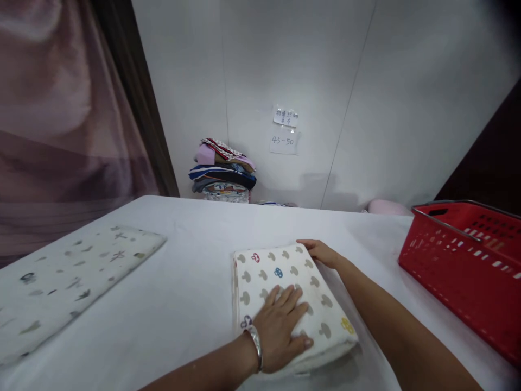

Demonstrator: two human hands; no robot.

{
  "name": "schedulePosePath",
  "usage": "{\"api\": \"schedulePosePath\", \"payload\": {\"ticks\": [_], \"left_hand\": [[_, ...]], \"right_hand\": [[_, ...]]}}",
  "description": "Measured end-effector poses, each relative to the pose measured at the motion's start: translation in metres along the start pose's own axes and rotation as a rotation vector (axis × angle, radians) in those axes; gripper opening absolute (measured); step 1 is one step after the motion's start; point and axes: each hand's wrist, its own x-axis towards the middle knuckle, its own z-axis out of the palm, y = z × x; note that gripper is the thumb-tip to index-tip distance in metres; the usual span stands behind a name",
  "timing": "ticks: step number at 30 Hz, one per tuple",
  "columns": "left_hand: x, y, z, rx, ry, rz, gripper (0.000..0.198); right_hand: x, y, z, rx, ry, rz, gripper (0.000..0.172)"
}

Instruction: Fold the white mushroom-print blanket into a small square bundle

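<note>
A white cloth with a mushroom print (280,271) lies folded into a thick, roughly rectangular pad on the white table. My left hand (280,326), with a silver bangle at the wrist, rests flat on its near part, fingers spread. At the far right corner is my right hand (321,253), touching the cloth's edge. Its thumb side and fingertips are partly hidden, so whether it pinches the fabric does not show. Another folded white cloth with a leaf-like print (93,271) lies flat on the left of the table.
A red plastic basket (459,271) with a metal handle stands at the right. Behind the table rises a stack of folded clothes (223,171). Paper notes (284,142) are stuck to the wall. A pinkish curtain (52,108) hangs at the left.
</note>
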Motion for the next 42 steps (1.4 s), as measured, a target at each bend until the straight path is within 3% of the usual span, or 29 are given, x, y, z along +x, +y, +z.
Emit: {"api": "schedulePosePath", "payload": {"ticks": [4,9,15,21,30,37,42], "left_hand": [[0.0,0.001,-0.008,-0.033,-0.052,-0.002,0.058],[0.001,-0.002,-0.008,-0.041,-0.071,0.013,0.057],[0.002,0.001,0.003,0.023,0.015,-0.046,0.054],[0.003,-0.001,-0.009,0.004,-0.09,0.012,0.055],[0.006,-0.004,-0.01,0.058,-0.115,0.015,0.054],[0.005,-0.006,-0.01,0.011,-0.129,-0.002,0.053],[0.007,-0.007,-0.017,-0.038,-0.12,-0.024,0.051]], "right_hand": [[0.002,-0.003,-0.008,0.19,-0.131,0.077,0.057],[0.005,0.003,-0.003,0.141,-0.08,0.011,0.051],[0.01,0.009,-0.001,0.203,-0.064,-0.045,0.05],[0.01,0.006,-0.008,0.236,-0.118,-0.029,0.05],[0.012,-0.003,0.007,0.271,-0.059,-0.045,0.044],[0.001,-0.007,0.002,0.324,-0.114,0.006,0.057],[-0.003,-0.007,0.006,0.37,-0.079,0.016,0.053]]}}
